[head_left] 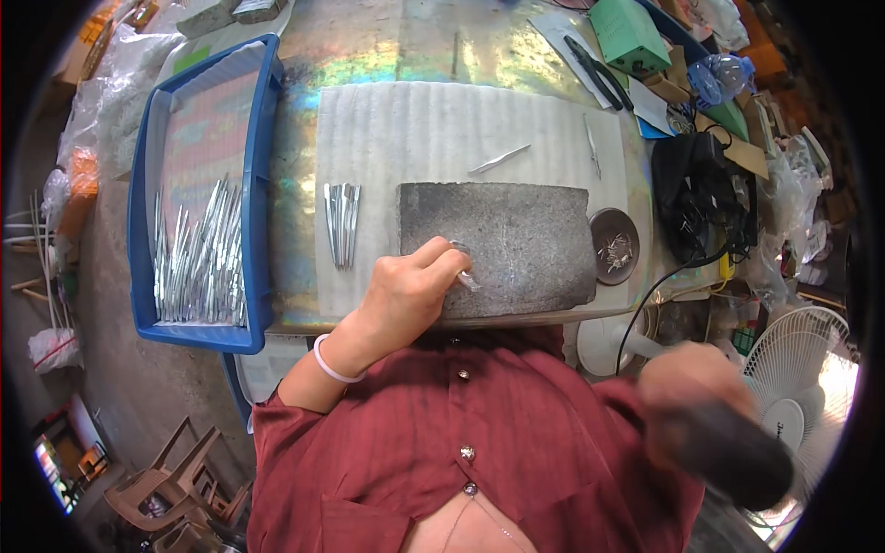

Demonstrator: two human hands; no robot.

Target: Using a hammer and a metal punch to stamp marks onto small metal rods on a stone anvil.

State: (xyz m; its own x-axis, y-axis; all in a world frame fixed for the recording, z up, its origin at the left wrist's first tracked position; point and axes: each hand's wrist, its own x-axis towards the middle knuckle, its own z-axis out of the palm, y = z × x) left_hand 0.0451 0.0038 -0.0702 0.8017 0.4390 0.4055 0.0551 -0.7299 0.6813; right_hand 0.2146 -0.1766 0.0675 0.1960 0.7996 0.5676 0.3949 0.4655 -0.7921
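My left hand [413, 288] pinches a small silver metal piece [466, 276] against the near left part of a grey stone slab [521, 240]. Motion blurs my right hand [691, 396], which is raised at the lower right, off the table, gripping a dark cylindrical tool [737, 452]. A small bundle of silver metal strips [341, 221] lies on the white corrugated sheet [433, 129], left of the slab. Two single strips, one [499, 158] and another [591, 146], lie beyond the slab.
A blue tray [263, 184] at the left holds several silver strips [198, 258]. A small dark dish [616, 244] with metal bits sits right of the slab. Black cables, pliers [597, 69], a green box [629, 35] and clutter fill the right. A white fan [797, 369] stands lower right.
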